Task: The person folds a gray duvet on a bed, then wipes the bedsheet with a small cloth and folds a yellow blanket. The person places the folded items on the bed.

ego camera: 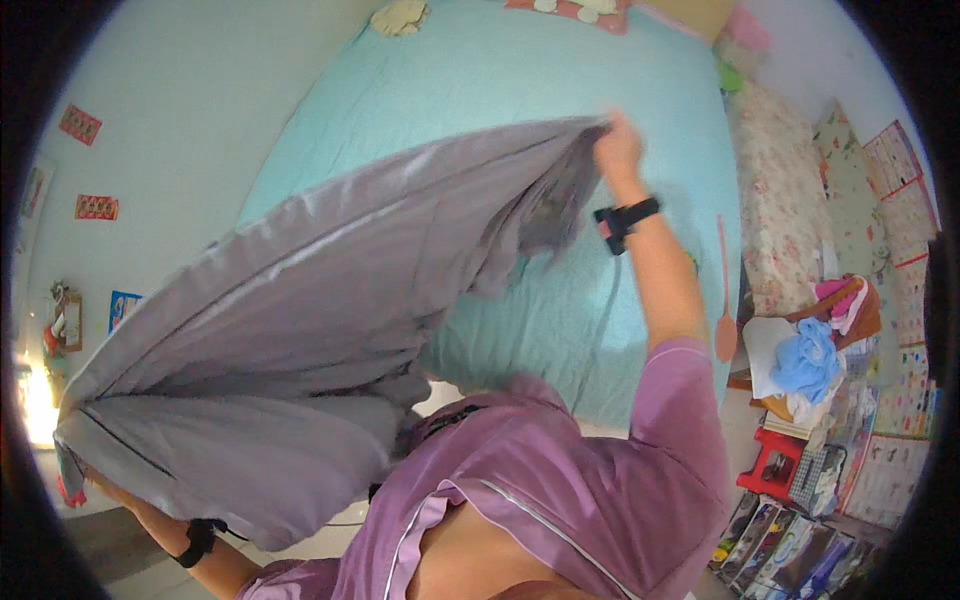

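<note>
A large grey cloth [300, 285], with a seam along its upper edge, stretches between my two hands above a bed with a light teal sheet [510, 75]. My right hand [619, 150], at the upper right, is closed on a bunched corner; folds hang beneath it. At the lower left, my left hand [101, 484] is at the other end of the cloth, its fingers mostly hidden by the fabric. Each wrist wears a black strap, and the right one carries a small black device [613, 231]. A cable runs down over the sheet from there.
A pink long-handled paddle-shaped thing [725, 337] lies at the bed's right edge. Farther right are a floral cover [780, 202], a blue cloth [808, 360] on a chair, a red plastic stool [772, 463] and a shoe rack [787, 551]. A pillow [581, 9] lies at the bed's far end.
</note>
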A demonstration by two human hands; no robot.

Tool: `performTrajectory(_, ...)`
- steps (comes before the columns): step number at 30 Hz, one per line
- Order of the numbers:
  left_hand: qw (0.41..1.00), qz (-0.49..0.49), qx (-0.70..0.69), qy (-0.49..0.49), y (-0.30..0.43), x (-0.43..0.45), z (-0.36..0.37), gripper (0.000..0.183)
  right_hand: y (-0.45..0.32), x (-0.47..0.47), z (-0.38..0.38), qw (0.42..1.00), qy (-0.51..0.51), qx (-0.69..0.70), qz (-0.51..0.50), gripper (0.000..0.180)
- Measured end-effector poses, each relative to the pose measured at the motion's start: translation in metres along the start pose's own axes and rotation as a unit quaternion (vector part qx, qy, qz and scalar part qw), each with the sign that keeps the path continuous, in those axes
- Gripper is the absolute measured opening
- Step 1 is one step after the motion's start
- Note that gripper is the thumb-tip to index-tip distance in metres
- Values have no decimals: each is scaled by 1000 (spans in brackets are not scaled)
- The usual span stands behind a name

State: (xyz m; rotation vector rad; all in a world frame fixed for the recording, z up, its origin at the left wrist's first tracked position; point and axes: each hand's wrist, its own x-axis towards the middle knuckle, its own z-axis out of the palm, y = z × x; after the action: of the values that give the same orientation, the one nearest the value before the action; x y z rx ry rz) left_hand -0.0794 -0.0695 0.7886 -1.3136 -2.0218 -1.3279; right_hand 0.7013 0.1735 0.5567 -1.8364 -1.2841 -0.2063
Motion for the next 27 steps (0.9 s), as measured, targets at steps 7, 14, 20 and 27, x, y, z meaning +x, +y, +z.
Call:
performTrajectory(7,1000,19,17,10,-6,56,35,43,-6,16,-127,931,76,-57,-353,35)
performTrajectory(14,998,48,35,26,16,111,88,47,27,12,-185,985,53,9,-162,36)
performTrajectory(20,996,60,56,45,39,155,125,52,65,-91,-162,928,-297,-156,-165,30)
performTrajectory(27,987,103,98,78,70,199,166,57,103,-137,-138,974,-208,-86,-34,32)
